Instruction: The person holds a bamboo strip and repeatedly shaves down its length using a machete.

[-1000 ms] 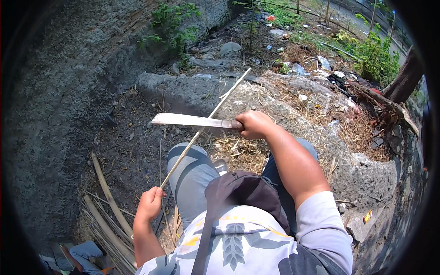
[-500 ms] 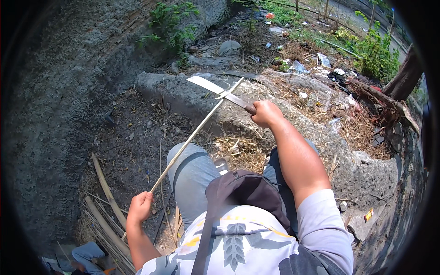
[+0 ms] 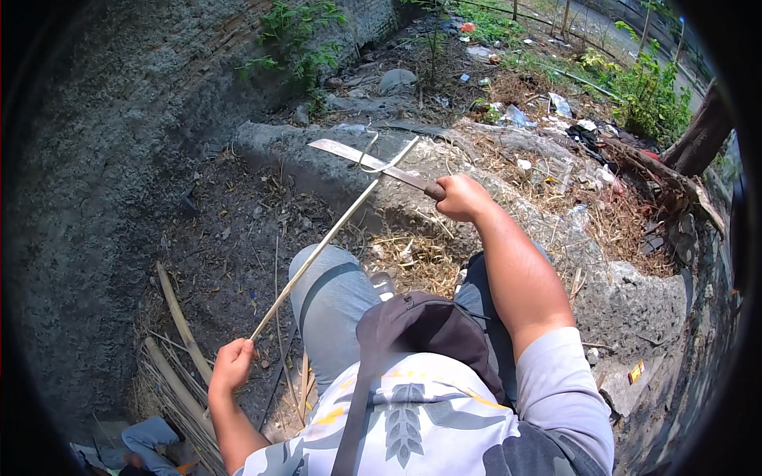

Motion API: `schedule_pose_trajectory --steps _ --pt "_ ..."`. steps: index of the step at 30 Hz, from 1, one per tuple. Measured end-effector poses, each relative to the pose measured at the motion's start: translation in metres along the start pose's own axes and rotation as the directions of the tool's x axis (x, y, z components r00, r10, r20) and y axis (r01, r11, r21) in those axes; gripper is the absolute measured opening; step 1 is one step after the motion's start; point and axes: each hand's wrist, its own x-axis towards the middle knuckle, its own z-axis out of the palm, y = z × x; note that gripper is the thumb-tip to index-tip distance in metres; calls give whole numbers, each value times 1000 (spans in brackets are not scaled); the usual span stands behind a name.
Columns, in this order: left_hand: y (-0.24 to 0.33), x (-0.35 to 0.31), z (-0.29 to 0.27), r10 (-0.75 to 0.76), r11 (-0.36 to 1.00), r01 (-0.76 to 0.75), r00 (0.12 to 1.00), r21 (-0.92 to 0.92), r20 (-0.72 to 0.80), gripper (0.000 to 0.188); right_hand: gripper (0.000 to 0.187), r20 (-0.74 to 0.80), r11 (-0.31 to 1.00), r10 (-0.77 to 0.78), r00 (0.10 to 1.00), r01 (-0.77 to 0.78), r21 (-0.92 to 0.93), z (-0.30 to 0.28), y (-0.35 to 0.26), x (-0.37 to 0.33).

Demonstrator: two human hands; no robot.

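A long, thin pale stick, seemingly split bamboo point(image 3: 311, 260), slants from lower left to upper right above my left knee. Its lower end is pinched in my closed left hand point(image 3: 230, 365). My right hand point(image 3: 462, 198) is wrapped round the wooden handle of a machete point(image 3: 341, 151), whose blade points to the far left. Near the stick's far end the blade lies across it and touches it. A curled shaving point(image 3: 364, 159) rises over the blade there, seemingly still attached to the stick.
A rough wall point(image 3: 103, 182) stands on the left. Bundled long strips and poles point(image 3: 186, 389) lie at lower left, beside another person's leg point(image 3: 151, 434). Ahead are a rocky ledge point(image 3: 278, 147), dry leaves and litter; a tree trunk point(image 3: 702, 127) stands at right. A dark bag point(image 3: 425, 333) rests on my lap.
My left hand has drawn the stick a little toward the lower left. The shaving at the blade has grown into a longer curl. The machete's tip has shifted slightly left and down.
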Motion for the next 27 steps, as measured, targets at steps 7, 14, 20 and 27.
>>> schedule_pose_trajectory --steps 7,14,20,27 --pt "32 22 47 4 1000 -4 999 17 40 47 20 242 898 -313 919 369 -240 14 -37 -15" --pt "29 12 6 -56 997 61 994 -54 90 48 22 -155 978 160 975 -177 -106 -20 18 8" --pt "21 13 12 -102 991 109 991 -81 85 44 26 -182 974 158 971 -184 -136 -3 17 10" --pt "8 2 13 -59 998 59 998 -23 35 45 25 -4 988 58 998 -57 145 11 33 20"
